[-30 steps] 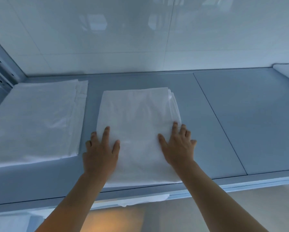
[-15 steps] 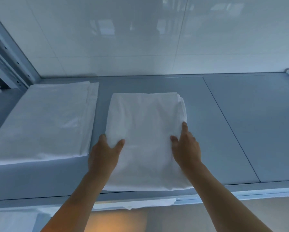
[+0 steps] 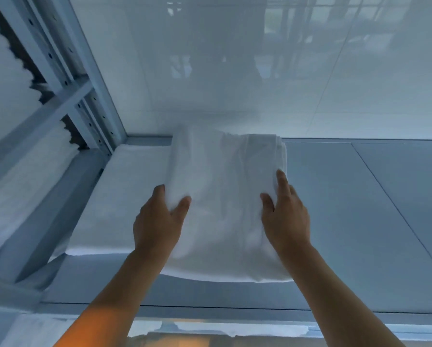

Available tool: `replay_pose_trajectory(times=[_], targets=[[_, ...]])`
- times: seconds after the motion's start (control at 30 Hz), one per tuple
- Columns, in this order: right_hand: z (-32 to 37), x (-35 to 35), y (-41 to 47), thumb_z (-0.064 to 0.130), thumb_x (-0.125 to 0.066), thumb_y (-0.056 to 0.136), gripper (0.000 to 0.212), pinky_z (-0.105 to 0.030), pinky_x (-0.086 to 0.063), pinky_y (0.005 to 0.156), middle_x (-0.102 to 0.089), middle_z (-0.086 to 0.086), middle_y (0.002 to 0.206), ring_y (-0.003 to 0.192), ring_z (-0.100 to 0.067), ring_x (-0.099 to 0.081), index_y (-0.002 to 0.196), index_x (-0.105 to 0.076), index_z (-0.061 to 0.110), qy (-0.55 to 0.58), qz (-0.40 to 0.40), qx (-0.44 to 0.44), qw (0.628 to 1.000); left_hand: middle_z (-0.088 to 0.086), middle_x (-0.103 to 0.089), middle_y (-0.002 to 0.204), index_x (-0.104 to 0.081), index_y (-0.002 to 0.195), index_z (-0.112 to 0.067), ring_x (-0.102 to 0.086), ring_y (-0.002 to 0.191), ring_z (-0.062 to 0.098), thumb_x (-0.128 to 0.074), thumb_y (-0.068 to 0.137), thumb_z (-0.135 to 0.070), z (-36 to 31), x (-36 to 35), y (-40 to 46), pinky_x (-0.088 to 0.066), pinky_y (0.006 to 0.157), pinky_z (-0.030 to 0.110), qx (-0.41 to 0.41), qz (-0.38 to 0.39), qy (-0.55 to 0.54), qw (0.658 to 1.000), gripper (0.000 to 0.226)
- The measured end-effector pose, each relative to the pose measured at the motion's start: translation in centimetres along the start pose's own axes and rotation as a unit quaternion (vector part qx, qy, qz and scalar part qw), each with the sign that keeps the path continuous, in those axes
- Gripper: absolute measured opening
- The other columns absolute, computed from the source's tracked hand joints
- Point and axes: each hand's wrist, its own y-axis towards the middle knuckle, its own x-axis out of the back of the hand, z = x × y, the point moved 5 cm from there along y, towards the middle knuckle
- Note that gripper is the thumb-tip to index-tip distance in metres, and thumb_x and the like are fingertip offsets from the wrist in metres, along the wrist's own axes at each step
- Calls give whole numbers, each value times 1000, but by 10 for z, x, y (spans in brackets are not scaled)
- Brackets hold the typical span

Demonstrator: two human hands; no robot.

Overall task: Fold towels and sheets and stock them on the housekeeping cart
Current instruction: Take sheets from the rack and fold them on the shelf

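Both hands, left hand (image 3: 157, 221) and right hand (image 3: 286, 216), grip the folded sheet (image 3: 225, 196) by its sides. Its left part overlaps the sheet stack (image 3: 124, 196) on the shelf (image 3: 360, 221).

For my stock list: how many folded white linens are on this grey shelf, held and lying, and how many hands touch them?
Folded sheet held up by both hands: 1
Folded sheet lying on the shelf: 1
Hands on the held sheet: 2, left hand, right hand
Total: 2 linens, 2 hands

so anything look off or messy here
Nothing stands out. The folded sheet, gripped by the left hand and right hand, sags a little at its near edge, partly over the neat stack on the shelf.
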Motion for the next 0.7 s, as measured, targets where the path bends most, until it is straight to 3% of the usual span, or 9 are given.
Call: replay_pose_trajectory(times=[0.13, 0.37, 0.47, 0.53, 0.6, 0.7], targets=[[75, -23, 9, 33, -53, 105, 64, -46, -50, 89, -56, -12, 141, 114, -41, -61, 161, -24, 23, 42, -4, 35, 998, -3, -64, 96, -53, 112, -24, -63, 85, 29, -59, 93, -63, 38, 56, 36, -48, 70, 38, -1, -39, 1, 999, 45], [175, -93, 30, 33, -54, 104, 65, -45, -49, 88, -56, -13, 138, 113, -41, -61, 160, -25, 21, 78, 8, 60, 995, 9, -67, 116, -52, 125, -18, -65, 104, 37, -60, 91, -67, 123, 119, 102, -51, 83, 45, 25, -63, 32, 997, 61], [174, -148, 28, 36, -49, 105, 64, -46, -48, 92, -50, -15, 141, 119, -41, -59, 160, -21, 22, 53, 101, 7, 993, 18, -60, 135, -42, 144, -12, -59, 119, 41, -57, 93, -66, 180, 97, 118, -50, 95, 49, 98, 24, 67, 993, 75], [156, -184, 9, 38, -44, 106, 64, -46, -46, 95, -42, -17, 146, 123, -42, -56, 161, -15, 21, -3, 177, -32, 984, 24, -40, 156, -18, 162, -14, -46, 138, 44, -49, 97, -65, 217, 65, 108, -40, 112, 53, 157, 105, 90, 978, 88], [139, -206, -10, 42, -38, 107, 65, -47, -46, 92, -37, -16, 148, 123, -42, -54, 162, -10, 21, -30, 181, -45, 982, 24, -25, 164, -2, 165, -24, -39, 143, 45, -43, 97, -69, 244, 43, 94, -32, 117, 52, 180, 113, 80, 974, 92], [127, -217, -16, 44, -34, 107, 64, -43, -41, 77, -38, -15, 145, 112, -43, -60, 162, -8, 24, -39, 160, -54, 985, 23, -28, 163, -3, 164, -30, -40, 142, 45, -40, 91, -78, 257, 34, 92, -35, 114, 54, 157, 93, 78, 980, 94]])
